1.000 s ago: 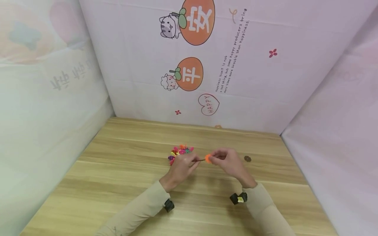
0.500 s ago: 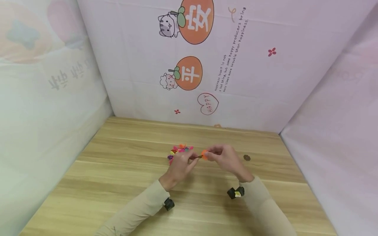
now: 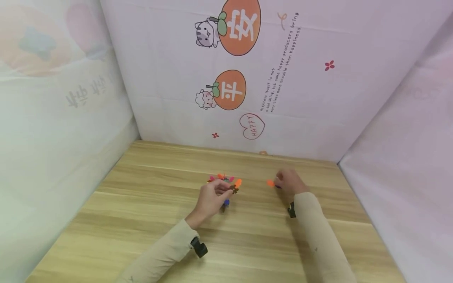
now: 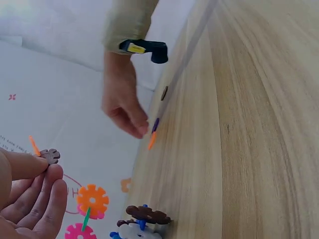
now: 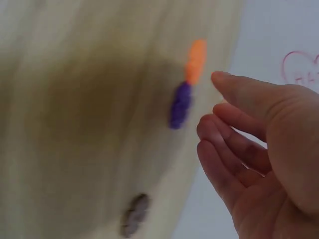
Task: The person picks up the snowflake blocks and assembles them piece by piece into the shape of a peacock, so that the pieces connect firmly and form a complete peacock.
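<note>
we see the left hand [image 3: 211, 199] pinching a brown disc [image 4: 50, 156] between thumb and finger, an orange disc [image 3: 238, 183] meeting it at an angle. the right hand [image 3: 291, 181] grasps nothing; its loosely bent fingers are just beside a purple disc [image 5: 180, 106] and a second orange disc [image 5: 196, 61], which touch each other on the table [image 3: 124, 220]. near them lies another brown disc [image 5: 135, 215]. we see a colourful cluster [image 3: 226, 178] partly hidden behind the left hand.
</note>
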Available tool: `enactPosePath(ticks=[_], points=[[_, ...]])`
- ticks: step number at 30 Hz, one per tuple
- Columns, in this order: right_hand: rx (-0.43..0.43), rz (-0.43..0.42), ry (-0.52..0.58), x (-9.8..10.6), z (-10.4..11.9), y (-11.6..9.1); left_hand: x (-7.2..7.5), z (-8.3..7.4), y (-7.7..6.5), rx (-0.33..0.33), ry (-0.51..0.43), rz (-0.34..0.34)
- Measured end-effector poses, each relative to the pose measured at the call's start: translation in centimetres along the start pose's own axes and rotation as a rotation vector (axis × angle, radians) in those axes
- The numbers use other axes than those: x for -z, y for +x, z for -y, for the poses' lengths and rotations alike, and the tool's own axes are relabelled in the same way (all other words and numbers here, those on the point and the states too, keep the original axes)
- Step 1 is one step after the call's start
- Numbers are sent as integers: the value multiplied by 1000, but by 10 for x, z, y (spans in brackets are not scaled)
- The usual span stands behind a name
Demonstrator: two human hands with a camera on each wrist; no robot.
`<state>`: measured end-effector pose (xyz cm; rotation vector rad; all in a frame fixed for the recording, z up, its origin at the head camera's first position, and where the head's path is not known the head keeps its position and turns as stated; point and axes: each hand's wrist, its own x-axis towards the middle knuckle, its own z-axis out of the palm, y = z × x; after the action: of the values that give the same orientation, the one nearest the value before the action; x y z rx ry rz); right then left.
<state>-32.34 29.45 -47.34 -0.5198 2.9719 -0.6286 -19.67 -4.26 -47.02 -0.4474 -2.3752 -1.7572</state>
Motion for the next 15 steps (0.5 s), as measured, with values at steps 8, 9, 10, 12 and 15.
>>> enactPosePath(ticks=[8,9,10,12,15], points=[[-127,3,90,-9,-18,-13,2,2,1,89,-77,-25],[-147,10,110,-9,-18,-15,2,1,2,103,-85,-25],[-152,24,126,-8,-17,-18,2,0,2,113,-91,-22],[-160,42,151,-7,-14,-23,1,-1,2,129,-97,-12],[-124,43,175,-2,-5,-32,-2,-2,3,135,-91,1]])
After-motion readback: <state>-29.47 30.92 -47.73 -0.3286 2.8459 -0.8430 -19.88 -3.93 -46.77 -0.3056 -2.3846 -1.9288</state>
